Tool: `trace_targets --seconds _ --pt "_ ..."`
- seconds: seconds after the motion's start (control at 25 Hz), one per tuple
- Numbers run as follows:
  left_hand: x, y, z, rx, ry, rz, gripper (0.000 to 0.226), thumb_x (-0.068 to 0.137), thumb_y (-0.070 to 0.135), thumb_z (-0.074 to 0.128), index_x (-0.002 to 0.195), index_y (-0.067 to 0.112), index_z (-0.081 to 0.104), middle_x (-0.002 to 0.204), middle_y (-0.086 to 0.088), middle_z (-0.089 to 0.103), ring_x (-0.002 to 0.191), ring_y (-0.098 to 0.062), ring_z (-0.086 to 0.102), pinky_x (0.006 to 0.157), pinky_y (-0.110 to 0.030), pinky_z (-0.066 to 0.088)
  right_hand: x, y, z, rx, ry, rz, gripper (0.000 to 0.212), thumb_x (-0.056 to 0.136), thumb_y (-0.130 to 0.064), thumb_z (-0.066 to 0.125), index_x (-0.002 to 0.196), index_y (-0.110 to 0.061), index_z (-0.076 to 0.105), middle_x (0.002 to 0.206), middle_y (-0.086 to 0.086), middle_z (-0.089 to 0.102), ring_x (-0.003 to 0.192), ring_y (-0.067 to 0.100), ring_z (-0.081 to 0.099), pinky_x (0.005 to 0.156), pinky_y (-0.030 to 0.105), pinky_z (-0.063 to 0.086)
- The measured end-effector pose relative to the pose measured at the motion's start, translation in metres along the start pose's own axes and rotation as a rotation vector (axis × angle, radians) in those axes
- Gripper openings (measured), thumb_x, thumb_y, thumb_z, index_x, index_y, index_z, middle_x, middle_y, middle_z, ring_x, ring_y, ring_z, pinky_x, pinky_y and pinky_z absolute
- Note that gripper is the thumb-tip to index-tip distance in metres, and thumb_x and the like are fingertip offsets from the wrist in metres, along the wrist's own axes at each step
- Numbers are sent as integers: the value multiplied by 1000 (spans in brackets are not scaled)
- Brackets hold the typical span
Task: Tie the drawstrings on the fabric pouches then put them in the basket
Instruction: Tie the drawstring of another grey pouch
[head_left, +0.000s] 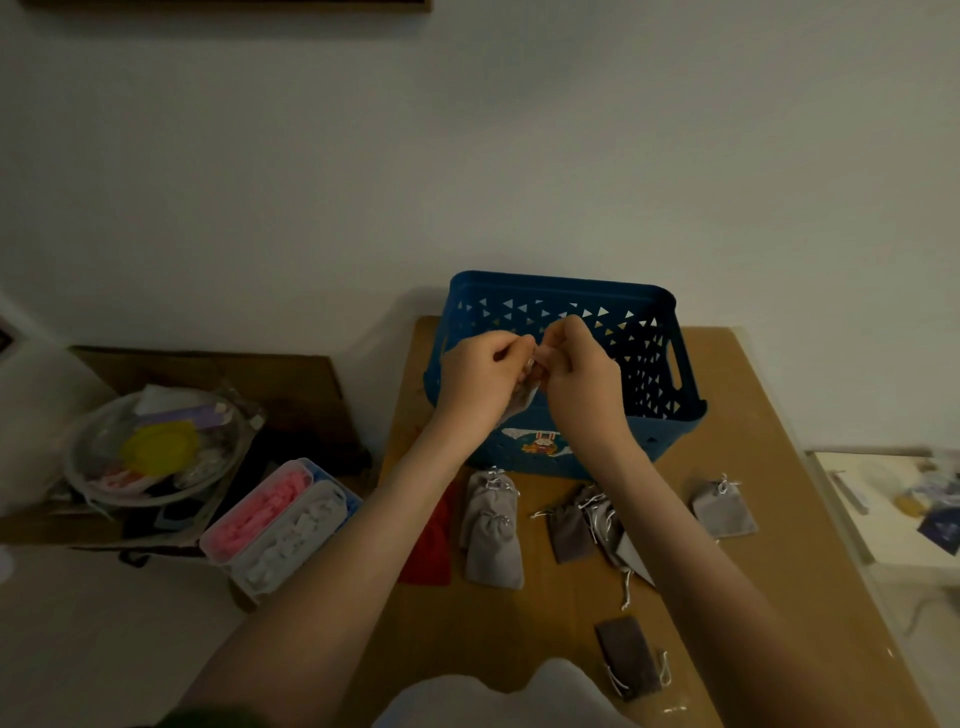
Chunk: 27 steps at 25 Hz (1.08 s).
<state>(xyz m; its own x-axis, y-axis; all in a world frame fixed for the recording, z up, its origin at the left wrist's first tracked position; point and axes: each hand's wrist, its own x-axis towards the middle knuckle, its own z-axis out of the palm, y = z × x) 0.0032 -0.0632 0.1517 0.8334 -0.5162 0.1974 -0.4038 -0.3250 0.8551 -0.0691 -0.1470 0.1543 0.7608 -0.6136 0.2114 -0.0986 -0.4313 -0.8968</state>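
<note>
My left hand (480, 371) and my right hand (582, 369) meet in the air in front of the blue plastic basket (660, 384). Between them hangs a small grey pouch (523, 402), mostly hidden; the fingertips of both hands pinch its top and drawstring. On the brown table below lie several grey pouches: two light ones (491, 525) left of centre, dark ones (587, 519) with loose white cords in the middle, one (724, 509) at the right, and a dark one (628, 657) near the front edge. A red pouch (431, 545) lies partly under my left forearm.
Left of the table stands a clear box (275, 525) with pink and white items, and a clear bowl (156, 452) holding a yellow lid and clutter. A white surface (883, 504) with small items sits at the right. The wall is just behind the basket.
</note>
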Motion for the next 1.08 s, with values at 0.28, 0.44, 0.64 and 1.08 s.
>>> trace_targets --seconds 0.28,0.44,0.64,1.08 --pt "8 -2 -20 -449 -239 -215 15 93 12 57 88 16 71 72 -1 63 61 -2 57 65 -18 51 8 0 -9 49 -115 -46 4 95 -8 52 96 -11 49 79 7 60 69 11 54 62 23 45" --pt "8 -6 -19 -430 -214 -170 16 93 14 58 87 20 72 75 -6 61 61 -3 54 66 -21 49 10 3 -12 28 -232 56 1 94 -15 57 95 -15 56 72 -4 57 63 5 52 60 18 43" --pt "6 -9 -16 -376 -197 -121 15 93 17 58 90 17 72 72 8 66 65 0 57 67 -20 46 12 2 -18 3 -342 90 19 95 -15 54 78 -11 62 64 -3 55 60 7 49 62 23 41" --pt "3 1 -31 -554 -410 -186 11 91 19 60 87 16 70 79 4 70 73 -9 65 65 -23 51 18 15 -33 629 -668 315 22 95 -17 43 81 -3 54 64 -2 51 58 6 44 55 17 40"
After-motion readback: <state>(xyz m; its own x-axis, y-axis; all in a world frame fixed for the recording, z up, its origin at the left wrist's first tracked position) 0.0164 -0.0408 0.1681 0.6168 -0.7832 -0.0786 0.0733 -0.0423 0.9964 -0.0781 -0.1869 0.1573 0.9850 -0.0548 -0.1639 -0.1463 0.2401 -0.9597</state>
